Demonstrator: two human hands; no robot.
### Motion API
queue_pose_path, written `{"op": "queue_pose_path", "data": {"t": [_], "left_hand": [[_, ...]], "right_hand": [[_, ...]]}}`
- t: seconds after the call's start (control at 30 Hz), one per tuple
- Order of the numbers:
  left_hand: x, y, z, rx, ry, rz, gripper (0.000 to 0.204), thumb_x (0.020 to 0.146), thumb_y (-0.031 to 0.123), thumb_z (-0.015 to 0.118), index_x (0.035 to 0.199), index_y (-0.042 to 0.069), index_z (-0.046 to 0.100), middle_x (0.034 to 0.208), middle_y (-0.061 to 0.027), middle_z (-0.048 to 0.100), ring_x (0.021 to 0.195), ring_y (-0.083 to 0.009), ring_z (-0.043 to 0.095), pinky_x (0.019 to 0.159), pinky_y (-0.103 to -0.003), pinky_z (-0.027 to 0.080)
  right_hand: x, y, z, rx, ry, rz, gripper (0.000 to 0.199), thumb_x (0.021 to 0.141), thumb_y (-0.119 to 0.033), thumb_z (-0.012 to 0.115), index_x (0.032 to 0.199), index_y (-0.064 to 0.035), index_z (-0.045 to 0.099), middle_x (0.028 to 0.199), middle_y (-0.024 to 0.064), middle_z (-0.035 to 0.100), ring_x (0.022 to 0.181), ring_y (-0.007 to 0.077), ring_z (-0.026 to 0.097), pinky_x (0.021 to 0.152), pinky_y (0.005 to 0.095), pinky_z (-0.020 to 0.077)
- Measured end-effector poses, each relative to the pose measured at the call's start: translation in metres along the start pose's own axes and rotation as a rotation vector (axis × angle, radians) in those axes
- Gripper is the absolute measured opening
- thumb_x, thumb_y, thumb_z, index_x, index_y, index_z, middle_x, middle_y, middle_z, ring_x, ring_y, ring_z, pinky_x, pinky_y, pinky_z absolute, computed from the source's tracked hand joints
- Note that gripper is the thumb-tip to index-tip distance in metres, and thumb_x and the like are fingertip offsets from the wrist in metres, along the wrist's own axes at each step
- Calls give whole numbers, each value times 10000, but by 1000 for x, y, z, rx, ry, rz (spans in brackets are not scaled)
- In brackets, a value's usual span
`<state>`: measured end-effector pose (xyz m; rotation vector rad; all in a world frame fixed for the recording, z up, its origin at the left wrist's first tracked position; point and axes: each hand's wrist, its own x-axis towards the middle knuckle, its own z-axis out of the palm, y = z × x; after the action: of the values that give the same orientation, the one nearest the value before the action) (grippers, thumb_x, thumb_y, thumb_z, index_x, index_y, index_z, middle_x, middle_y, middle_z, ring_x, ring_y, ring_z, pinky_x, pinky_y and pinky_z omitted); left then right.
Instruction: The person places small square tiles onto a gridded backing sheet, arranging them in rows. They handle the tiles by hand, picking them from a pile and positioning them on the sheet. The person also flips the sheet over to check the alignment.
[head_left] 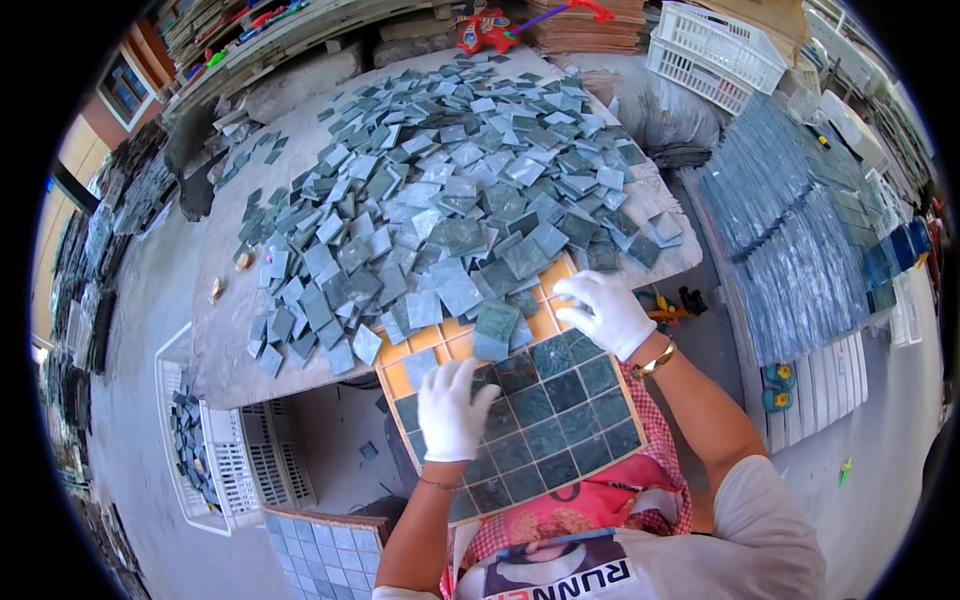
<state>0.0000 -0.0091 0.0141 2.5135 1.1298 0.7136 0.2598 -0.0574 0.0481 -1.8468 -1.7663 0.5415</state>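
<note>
An orange grid tray (542, 322) rests tilted against the table's near edge, close to my body. Dark green square stone tiles (545, 435) fill its nearer rows, while part of its far rows shows bare orange. My left hand (452, 412), in a white glove, is over the tray's left side, thumb apart from the fingers. At the tray's far right corner is my right hand (607, 318), also gloved, with a gap between thumb and forefinger; no tile shows in it. Loose tiles (494, 330) overlap the far rows. A large heap of tiles (440, 215) spreads beyond.
White plastic crates (215, 470) stand below the table (225, 335) at the left, one holding tile pieces. A tiled panel (325, 550) leans nearby. Stacked tile sheets (790, 230) rise at the right, with another white crate (715, 50) at the back.
</note>
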Motion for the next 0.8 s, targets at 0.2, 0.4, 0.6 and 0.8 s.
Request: {"op": "queue_pose_path", "data": {"t": [0.2,0.4,0.6,0.8], "left_hand": [[8,27,29,42,-48,50,473,670,245,770,1071,79,581,933,-100,548,901,-301,546,762,-398,461],[10,12,12,-393,108,-82,158,733,58,698,873,33,629,825,-126,593,786,-308,582,708,-387,474],[39,-65,-18,-416,101,-380,121,791,50,599,875,4,672,775,-130,621,690,-231,604,671,-330,477],[55,-22,-16,-59,231,-139,195,748,67,657,936,33,619,1006,-148,581,937,-345,571,817,-403,468]], "right_hand": [[-5,-16,35,-113,104,-167,427,822,-274,664,1195,-128,515,1119,107,565,957,314,611,793,400,510],[30,-29,59,-85,135,-45,470,780,-268,712,1198,-137,543,1054,119,569,941,329,603,761,405,505],[42,-27,50,264,-113,211,460,732,-286,752,1105,-89,569,873,129,602,842,323,619,741,414,499],[24,-41,62,-305,128,-37,585,678,-350,789,1119,-75,521,1074,128,514,940,314,592,789,404,505]]}}
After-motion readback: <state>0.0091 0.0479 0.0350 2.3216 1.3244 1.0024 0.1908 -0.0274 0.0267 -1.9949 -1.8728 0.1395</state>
